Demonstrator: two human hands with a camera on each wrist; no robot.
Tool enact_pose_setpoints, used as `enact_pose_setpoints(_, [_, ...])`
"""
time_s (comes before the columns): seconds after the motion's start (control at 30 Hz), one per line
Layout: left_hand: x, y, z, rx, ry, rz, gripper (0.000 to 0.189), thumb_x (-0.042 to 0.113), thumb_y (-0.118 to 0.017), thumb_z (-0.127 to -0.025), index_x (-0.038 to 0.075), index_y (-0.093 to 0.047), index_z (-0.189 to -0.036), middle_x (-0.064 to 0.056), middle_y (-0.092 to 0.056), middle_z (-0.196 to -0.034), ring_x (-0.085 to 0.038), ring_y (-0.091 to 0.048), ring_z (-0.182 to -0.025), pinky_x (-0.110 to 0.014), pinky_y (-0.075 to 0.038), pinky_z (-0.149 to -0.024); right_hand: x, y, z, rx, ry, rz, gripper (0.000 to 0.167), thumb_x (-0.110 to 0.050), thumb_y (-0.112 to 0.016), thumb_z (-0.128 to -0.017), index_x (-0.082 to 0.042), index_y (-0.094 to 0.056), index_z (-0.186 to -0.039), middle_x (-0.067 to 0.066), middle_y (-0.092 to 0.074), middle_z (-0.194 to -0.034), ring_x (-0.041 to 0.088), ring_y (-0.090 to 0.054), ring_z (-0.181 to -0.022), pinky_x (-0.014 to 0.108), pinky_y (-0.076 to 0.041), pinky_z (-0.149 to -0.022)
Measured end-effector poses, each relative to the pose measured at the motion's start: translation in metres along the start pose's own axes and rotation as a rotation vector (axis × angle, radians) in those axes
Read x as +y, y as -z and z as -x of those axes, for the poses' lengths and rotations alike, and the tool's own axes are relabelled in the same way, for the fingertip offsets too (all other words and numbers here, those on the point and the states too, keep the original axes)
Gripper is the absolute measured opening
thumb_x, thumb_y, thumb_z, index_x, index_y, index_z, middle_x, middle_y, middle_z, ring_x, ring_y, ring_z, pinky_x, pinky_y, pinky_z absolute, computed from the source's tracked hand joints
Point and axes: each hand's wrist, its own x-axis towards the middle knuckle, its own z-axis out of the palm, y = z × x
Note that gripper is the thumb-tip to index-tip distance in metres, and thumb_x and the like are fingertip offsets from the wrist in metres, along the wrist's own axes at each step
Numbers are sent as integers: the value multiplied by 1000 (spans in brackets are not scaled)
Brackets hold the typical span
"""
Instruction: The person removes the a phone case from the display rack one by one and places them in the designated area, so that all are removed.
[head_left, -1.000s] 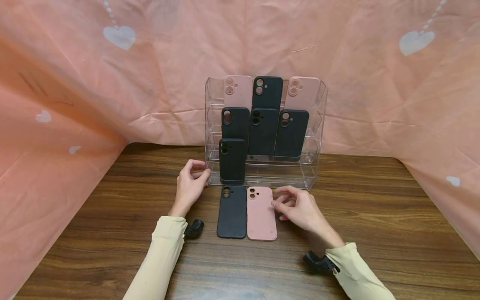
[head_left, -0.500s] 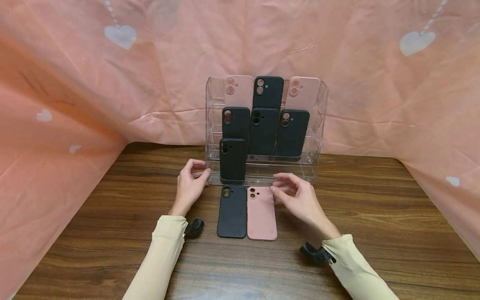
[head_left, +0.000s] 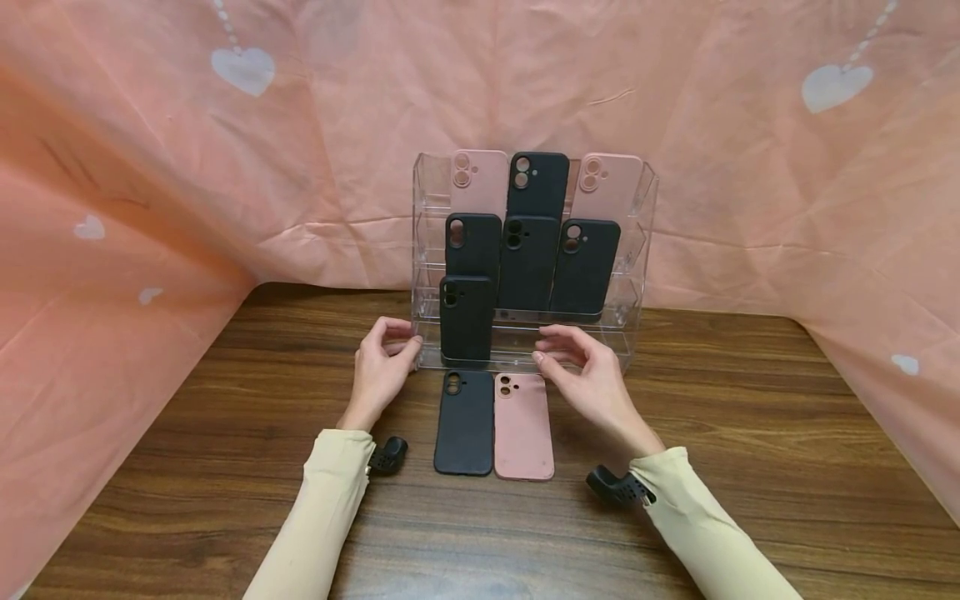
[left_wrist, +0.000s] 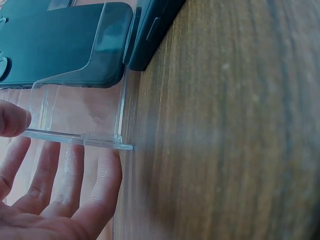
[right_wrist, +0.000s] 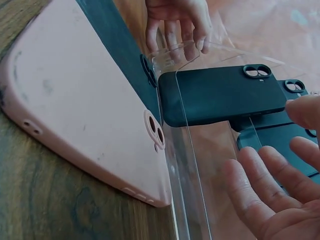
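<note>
A clear tiered display rack (head_left: 525, 364) stands on the table with black and pink phone cases propped in its upper tiers. One black phone case (head_left: 467, 321) stands at the left of its lowest tier. My left hand (head_left: 381, 367) holds the rack's left side edge, thumb at the front and fingers against the outer side panel (left_wrist: 75, 137). On the table before the rack lie a black phone case (head_left: 464, 425) and a pink phone case (head_left: 523, 427), side by side. Just above the pink case's top right corner, my right hand (head_left: 592, 375) hovers with loosely bent fingers, holding nothing.
Higher tiers bear a pink case (head_left: 480, 183) at the left, a black case (head_left: 537, 183) in the middle and another pink case (head_left: 606, 185) at the right. Pink fabric (head_left: 360, 100) with hearts hangs around the wooden table (head_left: 750, 433).
My right hand has moved up and slightly left, from beside the pink case to in front of the rack's lowest tier. The left hand stays at the rack's side.
</note>
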Motion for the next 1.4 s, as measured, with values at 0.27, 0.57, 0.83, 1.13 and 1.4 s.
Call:
enact_pose_setpoints(0.27, [0,0,0,-1,-9,-7,25,14,-70,-95,8,-64,-118,-13,-69,-122,-28,-74,-104,-19,-59,-63,1,-8,-8,10,19,-11,38,-13,-73,-95,-11,-64,-131,19,-73,-119,24,-74,-105,13,-56,-83])
enact_pose_setpoints(0.57, [0,1,-1,-4,-11,-2,25,13,-70,-95,7,-64,-118,-13,-68,-123,-28,-74,-104,-18,-59,-63,3,-20,-21,21,57,-67,40,-11,-74,-94,-11,-63,-132,21,-72,-118,24,-73,-105,17,-58,-87])
enact_pose_setpoints(0.83, [1,1,-1,-5,-4,4,25,13,-69,-95,7,-63,-118,-14,-68,-123,-28,-74,-105,-18,-59,-64,5,-30,-33,15,71,-79,44,-11,-75,-94,-8,-62,-135,18,-73,-119,30,-72,-108,15,-55,-90])
enact_pose_setpoints(1.13, [0,2,-2,-10,-3,16,25,12,-69,-95,6,-63,-119,-15,-67,-124,-30,-74,-107,-18,-59,-64,8,-44,-41,12,79,-96,46,-7,-76,-91,-9,-61,-135,16,-73,-119,31,-73,-105,17,-58,-86])
enact_pose_setpoints(1.4, [0,1,-1,-9,2,21,25,13,-69,-95,6,-63,-118,-14,-68,-123,-28,-74,-106,-19,-59,-65,9,-57,-46,70,61,-92,46,-7,-77,-90,-11,-63,-133,17,-72,-116,31,-75,-101,29,-62,-87])
